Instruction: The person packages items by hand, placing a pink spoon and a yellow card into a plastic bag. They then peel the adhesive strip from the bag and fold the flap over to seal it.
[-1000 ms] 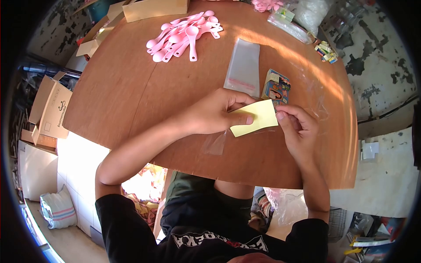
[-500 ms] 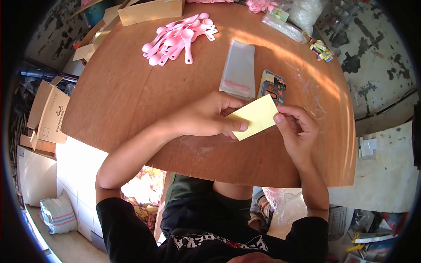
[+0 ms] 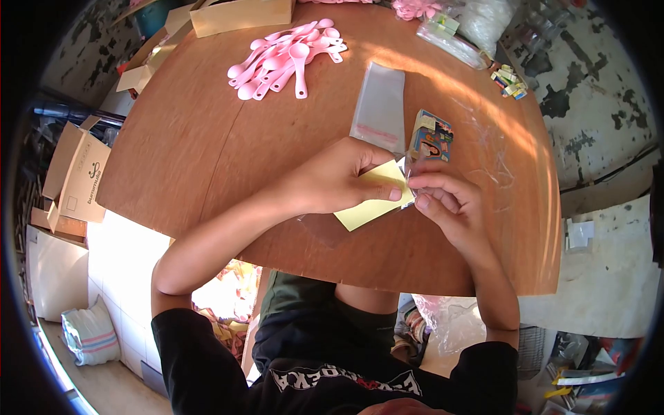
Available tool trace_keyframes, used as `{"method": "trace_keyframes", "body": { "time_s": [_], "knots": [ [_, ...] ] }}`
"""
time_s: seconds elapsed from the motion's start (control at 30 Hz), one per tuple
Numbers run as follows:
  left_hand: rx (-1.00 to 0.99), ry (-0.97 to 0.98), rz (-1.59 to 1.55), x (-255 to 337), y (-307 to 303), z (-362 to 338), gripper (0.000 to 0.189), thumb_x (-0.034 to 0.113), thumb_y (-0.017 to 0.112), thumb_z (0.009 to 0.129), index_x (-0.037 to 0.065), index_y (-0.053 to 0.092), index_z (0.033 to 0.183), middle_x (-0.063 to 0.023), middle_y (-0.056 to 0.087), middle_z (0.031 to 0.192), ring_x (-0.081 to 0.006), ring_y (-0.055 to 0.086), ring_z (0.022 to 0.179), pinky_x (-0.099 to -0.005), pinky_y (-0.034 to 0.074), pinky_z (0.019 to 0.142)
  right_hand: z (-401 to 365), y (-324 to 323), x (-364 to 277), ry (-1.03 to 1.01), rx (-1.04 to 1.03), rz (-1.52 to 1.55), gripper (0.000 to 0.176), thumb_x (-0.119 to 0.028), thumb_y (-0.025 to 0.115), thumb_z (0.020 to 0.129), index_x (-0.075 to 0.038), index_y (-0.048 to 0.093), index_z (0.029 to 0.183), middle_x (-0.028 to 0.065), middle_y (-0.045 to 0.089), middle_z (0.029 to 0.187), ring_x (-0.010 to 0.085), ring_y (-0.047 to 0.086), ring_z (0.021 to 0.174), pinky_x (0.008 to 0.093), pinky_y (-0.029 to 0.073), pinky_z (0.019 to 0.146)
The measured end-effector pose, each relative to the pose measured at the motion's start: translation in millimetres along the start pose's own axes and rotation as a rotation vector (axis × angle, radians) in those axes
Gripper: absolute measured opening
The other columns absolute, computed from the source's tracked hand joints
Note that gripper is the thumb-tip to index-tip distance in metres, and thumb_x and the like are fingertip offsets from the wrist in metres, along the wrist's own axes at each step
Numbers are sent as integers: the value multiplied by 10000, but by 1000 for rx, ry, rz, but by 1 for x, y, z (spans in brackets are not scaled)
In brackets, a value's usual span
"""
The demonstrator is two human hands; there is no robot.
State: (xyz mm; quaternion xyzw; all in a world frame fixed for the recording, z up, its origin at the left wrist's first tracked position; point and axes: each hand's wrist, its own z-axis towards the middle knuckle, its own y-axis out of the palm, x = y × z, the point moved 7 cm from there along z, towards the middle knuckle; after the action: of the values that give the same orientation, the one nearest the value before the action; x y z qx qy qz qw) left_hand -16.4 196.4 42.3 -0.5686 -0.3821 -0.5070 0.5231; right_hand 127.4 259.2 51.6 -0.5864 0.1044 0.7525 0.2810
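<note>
Between the thumb and fingers of my left hand [image 3: 353, 181] is a yellow card [image 3: 366, 209], tilted over the table. At the card's right end, my right hand [image 3: 446, 198] pinches clear plastic film [image 3: 409, 181]. Beyond my hands lies a stack of clear plastic sleeves [image 3: 379, 104]. A blue printed pack [image 3: 431, 137] rests just right of the sleeves. Farther back on the left is a pile of pink spoons [image 3: 283, 61].
The wooden table [image 3: 173, 152] has an open cardboard box [image 3: 242, 17] at its back edge. Small yellow-green packets [image 3: 509, 81] and bagged plastic [image 3: 453, 41] sit at the back right. Another carton [image 3: 76, 173] stands left of the table.
The yellow card has shifted left and down. My right hand has moved left, off the card's corner, and now pinches clear film at its end.
</note>
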Motion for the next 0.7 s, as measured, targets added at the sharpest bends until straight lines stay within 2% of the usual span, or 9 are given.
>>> {"method": "trace_keyframes", "body": {
  "time_s": [0.07,0.13,0.17,0.23,0.27,0.33,0.5,0.57,0.7],
  "knots": [
    [17,11,73,-2,1,4,241,176,697,899,-18,670,1039,-5,682,869,-32,569,786,-242,473,667,1,4,0,98,-40,13,220,-23,642,901,37,644,1113,121,562,1222,172,593,1081,290,518,878],
    [119,234,90,6,-1,5,256,142,705,879,-21,664,1073,-56,719,908,-99,650,824,-292,520,738,2,7,-2,172,-63,29,233,-31,637,906,38,636,1129,115,581,1194,170,604,1069,285,520,874],
    [121,235,91,3,0,4,256,142,705,879,-21,664,1073,-56,719,908,-99,650,824,-292,520,738,3,8,0,243,-83,42,246,-39,633,912,38,629,1145,109,599,1167,169,614,1058,280,521,871],
    [190,319,276,18,-3,-1,292,100,706,852,-9,653,1118,-126,722,980,-197,699,904,-339,533,825,6,4,-2,293,-110,11,266,-37,631,909,44,617,1162,111,615,1156,172,619,1054,297,525,877],
    [192,322,278,23,-2,-3,292,100,706,852,-9,653,1118,-126,722,980,-197,699,904,-339,533,825,4,5,0,353,-132,-13,286,-34,629,906,49,605,1178,113,631,1146,175,624,1050,314,529,884],
    [150,327,304,33,4,-5,328,80,705,828,9,644,1143,-162,705,999,-272,701,915,-365,541,821,3,7,-5,357,-138,-74,287,-39,628,908,51,601,1180,111,643,1109,172,638,1011,311,536,861],
    [194,405,411,42,20,-12,367,53,692,823,21,616,1181,-171,698,999,-310,692,924,-391,549,801,0,11,-16,422,-222,-174,281,-44,627,907,68,592,1162,113,658,1064,156,658,940,288,546,813],
    [187,432,441,48,30,-19,398,38,683,823,23,594,1211,-173,694,1011,-319,690,921,-397,552,797,-8,21,-19,505,-416,-368,273,-52,621,907,73,590,1148,115,662,1045,140,651,942,268,537,814],
    [280,416,550,67,38,-46,525,-7,677,802,41,519,1300,-170,677,1087,-341,671,968,-401,554,805,-11,31,-41,314,-441,-348,257,-50,605,909,61,595,1141,125,667,1038,125,643,947,258,527,818]
  ]
}}
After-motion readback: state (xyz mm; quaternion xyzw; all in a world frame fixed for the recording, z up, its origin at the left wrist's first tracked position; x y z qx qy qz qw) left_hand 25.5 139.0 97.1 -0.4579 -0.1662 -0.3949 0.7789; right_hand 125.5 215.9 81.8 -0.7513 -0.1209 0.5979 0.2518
